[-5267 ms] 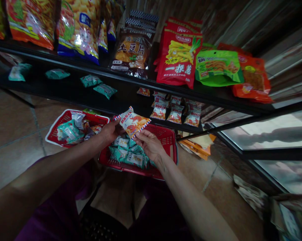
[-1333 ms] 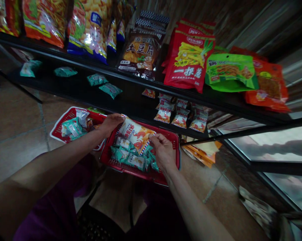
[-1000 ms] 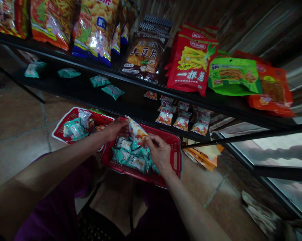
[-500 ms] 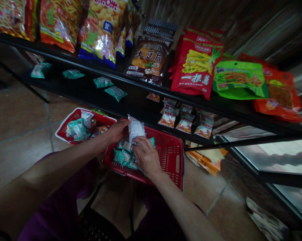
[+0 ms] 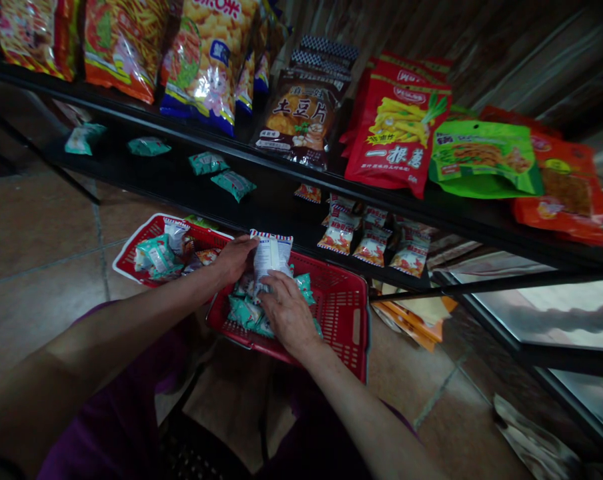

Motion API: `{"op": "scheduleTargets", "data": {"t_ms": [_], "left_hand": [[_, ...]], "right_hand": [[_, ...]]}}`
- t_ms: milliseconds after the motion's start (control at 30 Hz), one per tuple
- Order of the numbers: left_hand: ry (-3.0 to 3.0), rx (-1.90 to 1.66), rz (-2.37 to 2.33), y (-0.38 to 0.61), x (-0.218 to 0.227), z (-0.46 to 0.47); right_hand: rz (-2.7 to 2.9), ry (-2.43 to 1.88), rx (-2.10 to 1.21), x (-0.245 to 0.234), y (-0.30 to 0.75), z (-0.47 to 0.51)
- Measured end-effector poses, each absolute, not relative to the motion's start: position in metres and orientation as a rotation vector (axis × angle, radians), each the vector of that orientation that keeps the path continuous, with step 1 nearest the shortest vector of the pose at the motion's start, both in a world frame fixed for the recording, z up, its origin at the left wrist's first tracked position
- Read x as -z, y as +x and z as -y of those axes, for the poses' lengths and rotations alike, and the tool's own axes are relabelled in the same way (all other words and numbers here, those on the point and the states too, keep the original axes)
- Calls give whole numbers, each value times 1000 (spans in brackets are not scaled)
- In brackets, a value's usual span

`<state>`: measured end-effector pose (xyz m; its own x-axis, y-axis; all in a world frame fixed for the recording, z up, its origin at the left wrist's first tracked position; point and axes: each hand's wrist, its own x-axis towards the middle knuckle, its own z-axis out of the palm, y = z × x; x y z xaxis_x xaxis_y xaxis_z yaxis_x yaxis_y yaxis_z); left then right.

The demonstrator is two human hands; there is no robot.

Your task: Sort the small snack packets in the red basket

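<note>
One striped packet (image 5: 273,252) between our left hand (image 5: 235,259) and right hand (image 5: 290,312), above the red basket (image 5: 355,310).
Our left hand, narrow, holds its left edge and our right hand grips its lower part, thumb hidden, seemingly to keep the fine-print side facing us. Teal packets (image 5: 244,312) lie below our right hand, apparently kept together by the basket walls; left of our left hand, a white-rimmed basket (image 5: 123,265) holds mixed packets (image 5: 156,256).

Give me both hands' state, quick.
Left hand: closed, holding the snack packet at its left edge.
Right hand: fingers over the packet's lower part; whether closed cannot be told.
</note>
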<state>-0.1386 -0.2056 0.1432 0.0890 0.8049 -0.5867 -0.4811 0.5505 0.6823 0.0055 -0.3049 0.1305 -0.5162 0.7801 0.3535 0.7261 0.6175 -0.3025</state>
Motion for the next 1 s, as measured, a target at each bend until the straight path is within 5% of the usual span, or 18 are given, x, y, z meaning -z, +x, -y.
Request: {"op": "scheduleTargets", "data": {"t_ms": [233,567,1000], "left_hand": [[348,-1042,-1075,-141,-136,204],[424,-898,-1016,-131,-134,218],[590,-764,-963,-129,-135,226]], "right_hand": [[1867,-1325,-429,-136,23,292],[583,-1341,-1406,-130,43,264],[377,-1331,-1404,-138,48,258]]}}
